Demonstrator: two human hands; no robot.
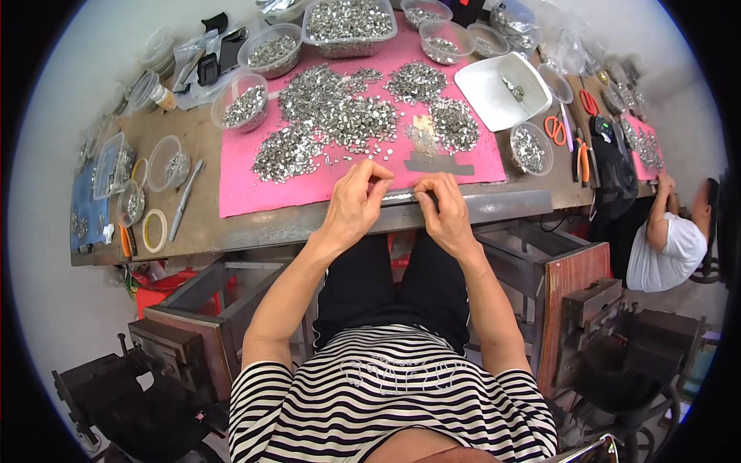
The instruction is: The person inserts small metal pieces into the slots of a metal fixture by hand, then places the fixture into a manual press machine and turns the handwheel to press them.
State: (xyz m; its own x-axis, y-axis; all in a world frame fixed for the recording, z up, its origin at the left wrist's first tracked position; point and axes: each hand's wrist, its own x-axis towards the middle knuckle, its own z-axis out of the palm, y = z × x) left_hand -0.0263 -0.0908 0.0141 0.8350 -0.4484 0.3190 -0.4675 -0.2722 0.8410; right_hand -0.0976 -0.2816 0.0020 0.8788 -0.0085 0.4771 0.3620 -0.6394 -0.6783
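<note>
— So what sat between the hands?

— A thin row of small metal pieces (400, 195), lying along the near edge of the pink mat (239, 193), just above the workbench's metal rim (494, 207). The left hand (356, 204) had its fingertips pinched narrow on the row's left end; the right hand (442, 207) was curled over the right end, fingers bunched close, though whether they actually gripped a piece I couldn't tell.

— And beyond that?

— Just past the row lay a flat grey strip (438, 164), and beyond it loose heaps of small silvery metal parts (340, 119) were spread over the mat. Clear plastic tubs (270, 50) of the same parts ringed the far side, with a white tray (494, 96) to the right and orange-handled scissors (554, 130) near it. Rolls of tape (154, 230) lay at the left end. Another person (671, 239) sat at the far right.
</note>
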